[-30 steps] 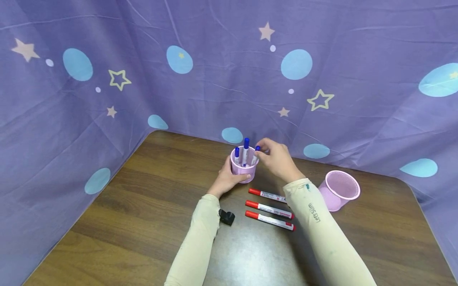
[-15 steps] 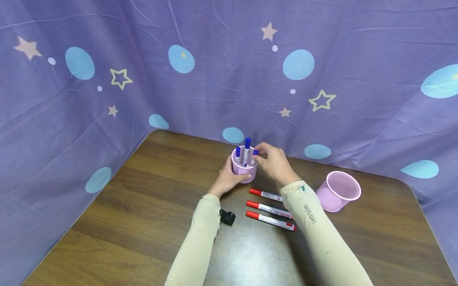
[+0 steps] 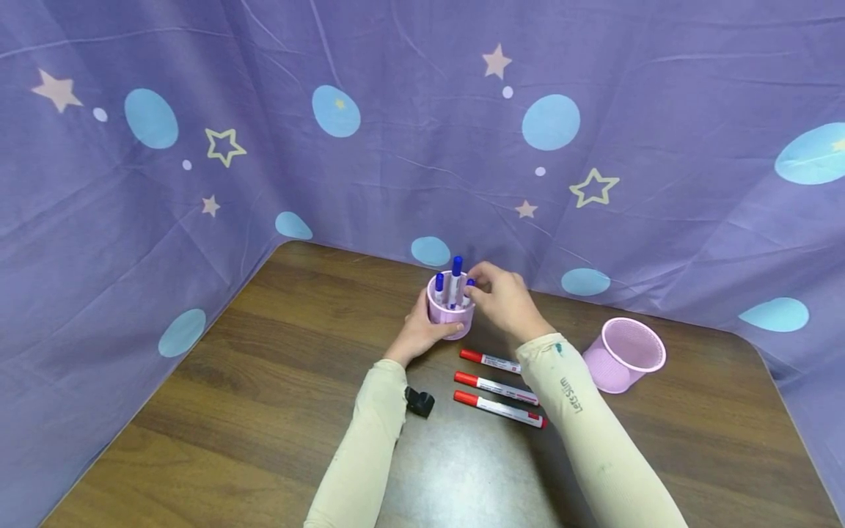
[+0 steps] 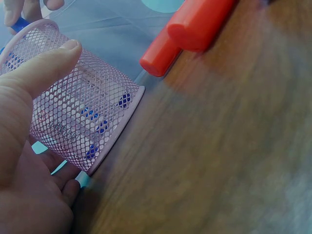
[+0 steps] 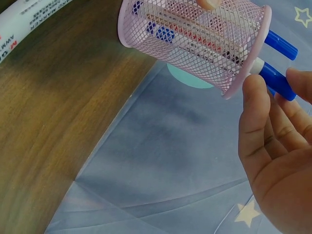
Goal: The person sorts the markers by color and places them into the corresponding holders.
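In the head view my left hand (image 3: 421, 330) holds a pink mesh pen holder (image 3: 452, 314) upright on the wooden table, its thumb across the near side. Blue-capped markers stand in the holder, one of them a tall marker (image 3: 457, 267) at the middle. My right hand (image 3: 508, 299) is at the holder's right rim and pinches the cap of a blue marker (image 5: 277, 82), whose body is inside the mesh. The left wrist view shows the left thumb (image 4: 53, 66) against the mesh, with blue marker ends visible low inside.
Red markers lie in a row in front of the holder: a far one (image 3: 488, 360), a middle one (image 3: 495, 386) and a near one (image 3: 498, 408). A second pink mesh holder (image 3: 614, 367) is at the right. A small black object (image 3: 419, 402) is beside the left wrist.
My right hand has shifted slightly left and down with the blue marker, which now sits lower at the holder's right side. The left hand keeps its hold.
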Available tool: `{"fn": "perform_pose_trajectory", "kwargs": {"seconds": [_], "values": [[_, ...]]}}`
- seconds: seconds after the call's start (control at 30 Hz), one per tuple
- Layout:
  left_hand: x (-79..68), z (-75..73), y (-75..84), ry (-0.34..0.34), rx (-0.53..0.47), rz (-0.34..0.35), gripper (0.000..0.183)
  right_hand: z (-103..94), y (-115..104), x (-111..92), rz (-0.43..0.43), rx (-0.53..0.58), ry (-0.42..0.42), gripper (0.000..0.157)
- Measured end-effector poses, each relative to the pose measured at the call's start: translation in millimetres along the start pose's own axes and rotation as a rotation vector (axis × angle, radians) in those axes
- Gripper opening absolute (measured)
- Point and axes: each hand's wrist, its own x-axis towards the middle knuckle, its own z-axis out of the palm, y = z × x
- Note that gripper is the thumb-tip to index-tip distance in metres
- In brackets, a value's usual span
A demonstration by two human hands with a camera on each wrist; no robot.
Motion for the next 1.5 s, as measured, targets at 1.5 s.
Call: {"fn": "perform_pose_trajectory", "kwargs": {"seconds": [1.5], "values": [[0.0, 1.6, -1.0, 0.009, -0.015, -0.003, 0.108, -120.7, 53.9, -132.5, 0.209, -0.120, 0.361, 0.067]]}}
